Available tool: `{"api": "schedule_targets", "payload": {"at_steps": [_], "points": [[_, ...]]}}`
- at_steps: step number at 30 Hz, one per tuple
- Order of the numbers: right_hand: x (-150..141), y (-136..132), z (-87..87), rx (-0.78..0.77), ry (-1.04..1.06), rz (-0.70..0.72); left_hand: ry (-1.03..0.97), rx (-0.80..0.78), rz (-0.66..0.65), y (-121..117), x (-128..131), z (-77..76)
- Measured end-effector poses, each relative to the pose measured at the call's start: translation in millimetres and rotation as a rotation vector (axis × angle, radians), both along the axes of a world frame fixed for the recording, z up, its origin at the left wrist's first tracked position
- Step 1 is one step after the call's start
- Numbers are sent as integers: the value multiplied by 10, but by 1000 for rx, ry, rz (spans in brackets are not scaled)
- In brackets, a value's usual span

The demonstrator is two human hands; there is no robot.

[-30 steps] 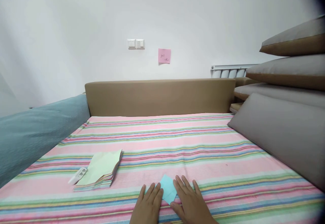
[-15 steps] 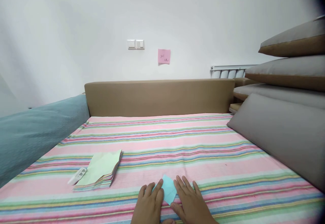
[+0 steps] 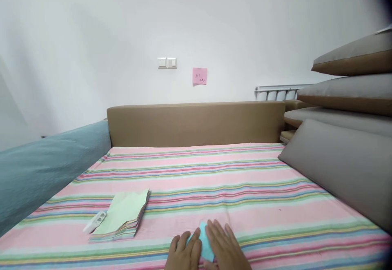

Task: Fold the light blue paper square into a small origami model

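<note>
- Paper [image 3: 206, 247], light blue, lay on the striped bedsheet [image 3: 232, 192] at the near edge of view, between my two hands and partly covered by both; its full outline could not be read.
- My left hand [image 3: 183, 253] rested palm down over the paper's left side, index finger extended across it, thumb drawn in alongside. Grip not clenched; I could not tell whether the covered fingertips pinched any edge.
- My right hand [image 3: 226, 247] lay flat on the paper's right side, fingers extended and pointing away from me. Grip loose, nothing enclosed.
- Stack of coloured paper sheets [image 3: 122, 213], pale green uppermost, sat to the left, well apart from my hands; its near edges were fanned and uneven.
- White handheld item [image 3: 94, 222] with dark markings lay just beside the stack's left edge; exact type unclear.
- Brown padded backrest [image 3: 196, 125] stood along the far edge of the bedsheet.
- Grey cushions [image 3: 339, 164] were piled on the right; a blue-green cover [image 3: 61, 151] ran along the left.
- Pink sticky note [image 3: 199, 76], handwritten, was on the wall, right of the white light switches [image 3: 167, 63].
</note>
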State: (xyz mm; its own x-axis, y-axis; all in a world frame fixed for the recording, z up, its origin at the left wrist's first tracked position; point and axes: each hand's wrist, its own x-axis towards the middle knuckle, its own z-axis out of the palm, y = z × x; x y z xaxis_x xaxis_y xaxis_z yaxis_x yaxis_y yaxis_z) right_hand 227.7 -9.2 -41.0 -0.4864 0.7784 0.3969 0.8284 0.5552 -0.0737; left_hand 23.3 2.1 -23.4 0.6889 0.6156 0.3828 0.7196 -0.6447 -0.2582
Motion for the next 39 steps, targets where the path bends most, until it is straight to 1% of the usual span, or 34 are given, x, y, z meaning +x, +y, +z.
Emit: {"api": "schedule_targets", "payload": {"at_steps": [1,2,4,6,9,12,15,18,21,25,28,35,39], "points": [[-39,50,-65,46,-19,72,7,18,-24,31,-18,-41],[-72,94,-124,80,-26,100,20,26,-39,56,-35,-71],[-112,150,-207,95,-32,110,36,30,-58,81,-60,-98],[-117,155,-237,71,-26,96,37,14,-52,71,-69,-94],[-91,93,-198,6,-11,79,14,-4,-1,21,-70,-92],[-73,21,-119,-87,-8,65,-15,15,39,-23,-110,-133],[-69,-26,-50,-156,17,46,-38,17,64,-53,-210,-179],[-52,-67,25,-201,48,23,-21,-25,108,-83,-320,-186],[-6,-121,129,-270,60,0,7,-57,148,-118,-385,-162],[81,-185,240,-382,39,-39,18,-50,118,-163,-420,-116],[138,-203,249,-384,53,-58,-12,-47,89,-191,-433,-75],[175,-202,220,-413,67,-57,-31,-161,101,-226,-421,49],[167,-226,271,-431,68,-55,17,-251,151,-261,-397,174]]}}
